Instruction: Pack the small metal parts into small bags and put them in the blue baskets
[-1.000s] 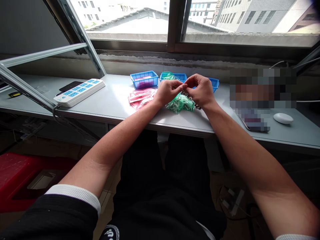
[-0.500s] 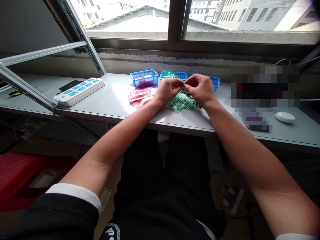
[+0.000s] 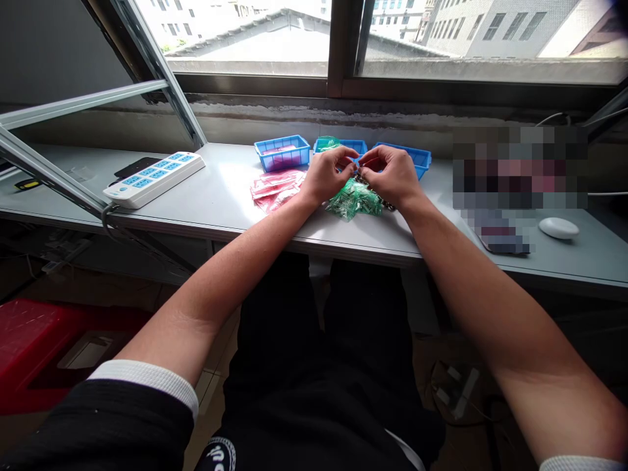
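My left hand and my right hand meet close together above the desk, each with thumb and fingers pinched. Whatever is between the fingertips is too small to make out. Just below them lies a pile of green clear plastic bags. Small dark metallic pieces show partly under my right hand. To the left of my left hand is a stack of pink plastic bags. Behind stand a blue basket with pink contents, a middle blue basket with green bags, and a right blue basket, partly hidden by my right hand.
A white power strip sits on the desk at the left, beside a metal frame and a dark flat object. At the right are a white mouse and a blurred-out area. A window rises behind.
My fingertips have drawn slightly apart, my left hand shifting a little to the left. The bags and baskets lie as before.
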`<state>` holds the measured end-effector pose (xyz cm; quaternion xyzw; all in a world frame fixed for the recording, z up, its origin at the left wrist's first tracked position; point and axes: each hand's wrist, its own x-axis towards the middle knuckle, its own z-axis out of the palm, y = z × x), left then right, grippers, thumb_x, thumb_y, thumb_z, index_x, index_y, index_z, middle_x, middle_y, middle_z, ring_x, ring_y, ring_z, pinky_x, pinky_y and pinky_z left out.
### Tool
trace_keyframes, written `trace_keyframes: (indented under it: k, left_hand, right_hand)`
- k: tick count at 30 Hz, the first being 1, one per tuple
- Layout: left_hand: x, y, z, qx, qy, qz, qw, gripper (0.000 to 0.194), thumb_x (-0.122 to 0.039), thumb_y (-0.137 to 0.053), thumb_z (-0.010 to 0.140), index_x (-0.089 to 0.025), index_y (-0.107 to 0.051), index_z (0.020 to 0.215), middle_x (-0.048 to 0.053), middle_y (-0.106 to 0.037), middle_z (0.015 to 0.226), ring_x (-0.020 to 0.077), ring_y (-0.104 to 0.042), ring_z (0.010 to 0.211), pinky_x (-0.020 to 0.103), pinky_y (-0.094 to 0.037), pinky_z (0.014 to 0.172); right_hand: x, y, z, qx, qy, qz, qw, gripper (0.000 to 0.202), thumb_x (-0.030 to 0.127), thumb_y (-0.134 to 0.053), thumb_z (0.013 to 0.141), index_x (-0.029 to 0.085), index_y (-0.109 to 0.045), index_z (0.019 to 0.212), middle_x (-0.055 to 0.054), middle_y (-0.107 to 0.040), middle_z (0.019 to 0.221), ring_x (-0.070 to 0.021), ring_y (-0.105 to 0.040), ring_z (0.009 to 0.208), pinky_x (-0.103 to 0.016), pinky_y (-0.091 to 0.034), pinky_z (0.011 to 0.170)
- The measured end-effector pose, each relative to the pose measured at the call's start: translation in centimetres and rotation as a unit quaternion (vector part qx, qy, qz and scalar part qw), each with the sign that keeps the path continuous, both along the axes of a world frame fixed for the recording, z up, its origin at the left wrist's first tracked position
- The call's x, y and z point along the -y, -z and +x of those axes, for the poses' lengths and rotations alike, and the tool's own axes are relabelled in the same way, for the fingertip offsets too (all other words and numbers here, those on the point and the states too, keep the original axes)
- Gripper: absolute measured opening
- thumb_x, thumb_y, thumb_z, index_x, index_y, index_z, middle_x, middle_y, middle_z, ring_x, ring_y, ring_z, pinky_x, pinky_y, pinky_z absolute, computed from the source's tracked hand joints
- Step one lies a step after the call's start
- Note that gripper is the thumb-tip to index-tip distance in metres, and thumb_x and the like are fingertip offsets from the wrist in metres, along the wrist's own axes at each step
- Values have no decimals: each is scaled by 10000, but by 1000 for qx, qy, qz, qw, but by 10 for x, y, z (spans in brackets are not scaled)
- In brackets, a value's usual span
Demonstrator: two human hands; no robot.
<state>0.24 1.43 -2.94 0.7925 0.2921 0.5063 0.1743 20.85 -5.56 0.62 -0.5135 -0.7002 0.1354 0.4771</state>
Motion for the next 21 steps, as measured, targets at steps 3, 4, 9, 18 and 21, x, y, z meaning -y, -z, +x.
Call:
trace_keyframes:
  k: [3, 4, 9, 18, 21]
  left_hand:
    - [7, -4, 0, -14, -3, -7, 1000, 233, -122, -804, 1114, -215, -976, 1239, 79, -998, 1191, 247, -945, 1132, 373, -725, 1045]
    - [9, -5, -1, -19, -2, -11, 1000, 199, -160, -806, 1133, -216, -982, 1208, 82, -999, 1177, 252, -942, 1116, 377, -722, 1040]
    - [16, -9, -2, -29, 13, -22, 999, 208, -319, -818, 1196, -229, -1006, 1200, 87, -1009, 1173, 272, -944, 1106, 390, -717, 1040]
    - [4, -5, 0, 14, 16, -56, 998, 144, -166, -882, 1072, -262, -972, 1131, 53, -1010, 1211, 246, -953, 1152, 415, -755, 1133]
    - [2, -3, -1, 16, 6, -50, 999, 183, -123, -846, 1057, -256, -958, 1116, 46, -1007, 1196, 239, -952, 1133, 415, -761, 1125]
  right_hand:
    - [1, -2, -2, 14, 30, 15, 999, 174, 204, -973, 975, 279, -829, 1038, -111, -926, 1103, -343, -903, 1071, -552, -774, 1051]
    - [1, -2, -2, 19, 37, 21, 999, 196, 200, -980, 968, 284, -811, 1022, -114, -924, 1107, -342, -894, 1069, -549, -771, 1050]
    - [0, 0, -3, 28, 47, 37, 998, 275, 190, -972, 913, 303, -723, 934, -78, -915, 1061, -318, -857, 1019, -538, -755, 1041]
    - [8, -4, -6, -7, 17, -13, 1000, 217, 181, -989, 880, 287, -824, 974, -74, -920, 1035, -327, -876, 1001, -507, -786, 909]
    - [8, -4, -4, 1, 23, -13, 1000, 195, 168, -978, 901, 283, -837, 970, -87, -936, 1063, -336, -891, 1027, -536, -788, 992]
